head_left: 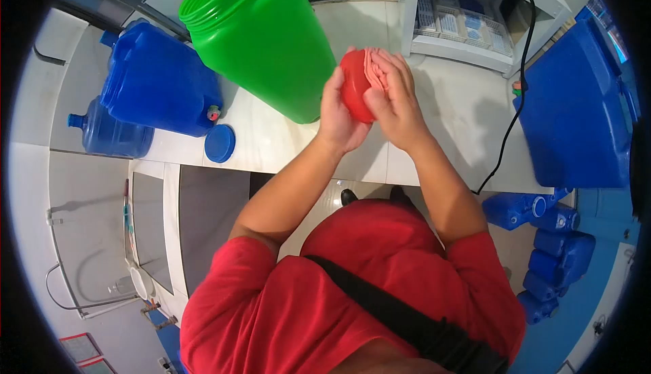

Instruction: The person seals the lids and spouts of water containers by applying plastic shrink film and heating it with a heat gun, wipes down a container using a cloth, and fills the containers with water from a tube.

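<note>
My left hand (336, 116) is closed around a red round cap (354, 88), its thumb along the rim. My right hand (401, 103) presses a folded pink cloth (374, 69) against the cap's right side. Just left of both hands stands a large green plastic jug (264, 42), tilted in view, with its threaded mouth uncovered at the upper left. Something clear shows at that mouth, too cut off to name. The cap and cloth are held above the white counter (444, 120).
Left on the counter are a blue jerrycan (163, 79) with a small tap, a clear blue water bottle (119, 130) and a blue lid (220, 143). A big blue container (576, 109) and a black cable (519, 116) lie right. Several blue jugs (559, 259) stand below.
</note>
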`<action>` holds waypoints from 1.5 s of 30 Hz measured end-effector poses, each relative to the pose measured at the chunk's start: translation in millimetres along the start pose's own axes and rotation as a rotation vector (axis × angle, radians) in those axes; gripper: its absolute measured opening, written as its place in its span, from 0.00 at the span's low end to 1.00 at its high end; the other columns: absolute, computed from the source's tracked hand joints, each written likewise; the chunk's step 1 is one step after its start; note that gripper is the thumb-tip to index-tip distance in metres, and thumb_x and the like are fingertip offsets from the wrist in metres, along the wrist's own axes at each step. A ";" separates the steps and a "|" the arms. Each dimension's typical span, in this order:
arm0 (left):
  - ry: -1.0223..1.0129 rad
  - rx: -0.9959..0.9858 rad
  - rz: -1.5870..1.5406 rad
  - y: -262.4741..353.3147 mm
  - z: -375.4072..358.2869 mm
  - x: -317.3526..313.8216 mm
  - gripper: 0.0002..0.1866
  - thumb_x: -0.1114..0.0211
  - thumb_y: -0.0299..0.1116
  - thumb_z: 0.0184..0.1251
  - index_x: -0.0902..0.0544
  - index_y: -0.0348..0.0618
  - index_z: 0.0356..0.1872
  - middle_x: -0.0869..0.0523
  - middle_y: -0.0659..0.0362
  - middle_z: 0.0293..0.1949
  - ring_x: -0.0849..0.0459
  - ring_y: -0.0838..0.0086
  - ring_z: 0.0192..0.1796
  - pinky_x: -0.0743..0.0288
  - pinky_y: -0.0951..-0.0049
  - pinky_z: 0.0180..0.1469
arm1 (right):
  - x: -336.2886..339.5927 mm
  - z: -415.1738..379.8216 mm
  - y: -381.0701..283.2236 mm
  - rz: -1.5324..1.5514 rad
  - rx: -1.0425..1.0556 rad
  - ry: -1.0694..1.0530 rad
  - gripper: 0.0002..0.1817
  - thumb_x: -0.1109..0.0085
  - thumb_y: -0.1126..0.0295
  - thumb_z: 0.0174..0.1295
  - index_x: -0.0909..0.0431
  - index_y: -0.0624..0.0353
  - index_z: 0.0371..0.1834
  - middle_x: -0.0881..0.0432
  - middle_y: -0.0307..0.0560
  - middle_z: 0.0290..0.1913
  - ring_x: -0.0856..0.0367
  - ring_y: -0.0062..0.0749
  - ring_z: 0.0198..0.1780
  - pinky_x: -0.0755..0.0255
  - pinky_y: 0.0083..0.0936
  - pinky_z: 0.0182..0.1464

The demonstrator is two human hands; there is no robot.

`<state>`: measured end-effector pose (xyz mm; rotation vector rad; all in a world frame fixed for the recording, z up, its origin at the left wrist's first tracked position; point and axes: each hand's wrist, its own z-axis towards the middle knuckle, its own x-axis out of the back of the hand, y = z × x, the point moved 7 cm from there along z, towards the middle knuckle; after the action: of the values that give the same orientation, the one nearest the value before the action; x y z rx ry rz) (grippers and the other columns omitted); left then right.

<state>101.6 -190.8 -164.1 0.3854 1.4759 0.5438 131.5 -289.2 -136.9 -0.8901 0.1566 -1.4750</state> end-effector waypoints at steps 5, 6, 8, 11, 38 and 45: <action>-0.047 0.063 0.012 0.8 2.9 -18.3 0.32 0.56 0.60 0.79 0.39 0.57 0.76 0.28 0.56 0.69 0.29 0.63 0.71 0.32 0.54 0.72 | 15.8 6.8 -51.7 0.123 0.094 -0.021 0.21 0.51 0.71 0.70 0.27 0.65 0.64 0.31 0.62 0.70 0.36 0.60 0.74 0.41 0.46 0.74; -0.043 0.096 -0.054 -12.5 0.9 -23.2 0.32 0.57 0.61 0.78 0.38 0.56 0.75 0.28 0.56 0.69 0.28 0.62 0.71 0.32 0.54 0.72 | 20.3 18.5 -51.9 0.110 0.160 -0.050 0.21 0.51 0.72 0.69 0.27 0.64 0.64 0.29 0.62 0.69 0.35 0.60 0.73 0.40 0.47 0.74; 0.026 0.215 -0.004 -18.8 -9.0 -52.6 0.33 0.56 0.63 0.77 0.34 0.54 0.72 0.27 0.56 0.69 0.27 0.62 0.70 0.32 0.54 0.71 | 37.3 41.1 -43.1 0.158 0.110 -0.086 0.21 0.51 0.75 0.67 0.24 0.63 0.63 0.25 0.61 0.66 0.32 0.59 0.72 0.37 0.49 0.72; -0.071 0.041 -0.046 17.9 4.0 -59.3 0.33 0.53 0.63 0.75 0.32 0.53 0.71 0.26 0.58 0.68 0.26 0.64 0.69 0.32 0.55 0.71 | 47.7 28.6 -20.7 0.210 0.043 -0.011 0.20 0.48 0.77 0.64 0.23 0.64 0.60 0.25 0.59 0.66 0.31 0.60 0.71 0.36 0.48 0.72; 0.772 0.248 0.446 -81.4 -21.9 132.2 0.25 0.46 0.56 0.74 0.31 0.48 0.59 0.19 0.63 0.43 0.24 0.74 0.38 0.28 0.73 0.41 | 296.4 262.8 120.5 -1.269 0.430 0.036 0.15 0.48 0.66 0.65 0.13 0.62 0.35 0.16 0.62 0.46 0.18 0.55 0.52 0.26 0.43 0.56; 0.762 0.301 -0.117 -63.4 9.0 152.3 0.31 0.59 0.69 0.73 0.26 0.49 0.44 0.17 0.68 0.30 0.27 0.84 0.25 0.35 0.82 0.24 | 306.7 249.1 218.2 -0.453 -0.431 -0.334 0.27 0.44 0.50 0.71 0.22 0.65 0.58 0.14 0.54 0.46 0.14 0.38 0.48 0.21 0.37 0.51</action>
<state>119.0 -156.4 -324.8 0.3356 2.3156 0.3851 497.8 -492.1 31.6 -1.5881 0.0216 -1.7104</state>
